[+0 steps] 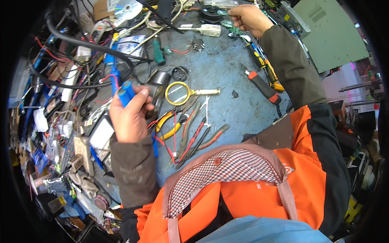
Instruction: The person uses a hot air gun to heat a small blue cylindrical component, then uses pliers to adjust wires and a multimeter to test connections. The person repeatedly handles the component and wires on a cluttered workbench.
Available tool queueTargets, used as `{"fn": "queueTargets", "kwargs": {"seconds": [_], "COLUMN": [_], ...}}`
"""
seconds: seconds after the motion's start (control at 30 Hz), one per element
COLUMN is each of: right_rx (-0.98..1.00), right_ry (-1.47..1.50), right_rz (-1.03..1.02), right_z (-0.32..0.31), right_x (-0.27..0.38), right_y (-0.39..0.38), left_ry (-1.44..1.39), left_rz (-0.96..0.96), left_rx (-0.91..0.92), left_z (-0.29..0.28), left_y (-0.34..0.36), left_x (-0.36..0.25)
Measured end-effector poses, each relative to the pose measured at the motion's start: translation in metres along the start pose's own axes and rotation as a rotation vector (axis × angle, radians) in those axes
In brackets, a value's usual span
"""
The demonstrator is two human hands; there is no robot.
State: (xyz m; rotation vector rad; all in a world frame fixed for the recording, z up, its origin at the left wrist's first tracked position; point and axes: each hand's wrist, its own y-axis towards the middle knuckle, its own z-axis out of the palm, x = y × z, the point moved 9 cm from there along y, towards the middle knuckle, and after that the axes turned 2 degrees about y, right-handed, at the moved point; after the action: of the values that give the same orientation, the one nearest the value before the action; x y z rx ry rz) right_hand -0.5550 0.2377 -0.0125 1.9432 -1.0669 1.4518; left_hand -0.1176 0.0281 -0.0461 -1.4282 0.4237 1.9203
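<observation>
My left hand (pixel 130 118) is closed around blue cylindrical battery cells (pixel 126 93) wrapped in blue, their ends poking up past my fingers. It hovers over the left part of the blue-grey workbench (pixel 227 56). At the far edge, my right hand (pixel 252 20) reaches out with fingertips pinched together. Whatever may be between them is too small to make out. Small translucent green pieces (pixel 227 24) lie beside those fingertips, close to a black spool (pixel 210 13). A magnifying glass (pixel 177 93) with a yellow rim rests to the right of my left hand.
Pliers with yellow handles (pixel 167 124), red-and-black test leads (pixel 194 137) and tweezers (pixel 208 111) lie before me. A red-and-black utility knife (pixel 262 86) and screwdrivers (pixel 259 56) are at right. Tangled cables (pixel 93 48) and clutter fill the left; a large pale-green metal case (pixel 330 34) stands far right.
</observation>
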Motion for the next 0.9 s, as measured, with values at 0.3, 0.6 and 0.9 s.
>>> {"fn": "queueTargets", "kwargs": {"seconds": [0.3, 0.6, 0.9], "right_rx": [-0.055, -0.115, -0.140], "right_ry": [0.102, 0.137, 0.098], "right_rz": [0.136, 0.025, -0.027], "right_z": [0.034, 0.041, 0.042], "right_x": [-0.033, -0.015, -0.006], "right_y": [0.063, 0.059, 0.048], "left_ry": [0.046, 0.056, 0.057], "left_rz": [-0.001, 0.003, 0.002], "left_rx": [-0.027, -0.012, -0.010], "left_z": [-0.007, -0.004, -0.005], "left_y": [-0.004, -0.002, -0.003], "left_x": [-0.005, -0.006, -0.005]}}
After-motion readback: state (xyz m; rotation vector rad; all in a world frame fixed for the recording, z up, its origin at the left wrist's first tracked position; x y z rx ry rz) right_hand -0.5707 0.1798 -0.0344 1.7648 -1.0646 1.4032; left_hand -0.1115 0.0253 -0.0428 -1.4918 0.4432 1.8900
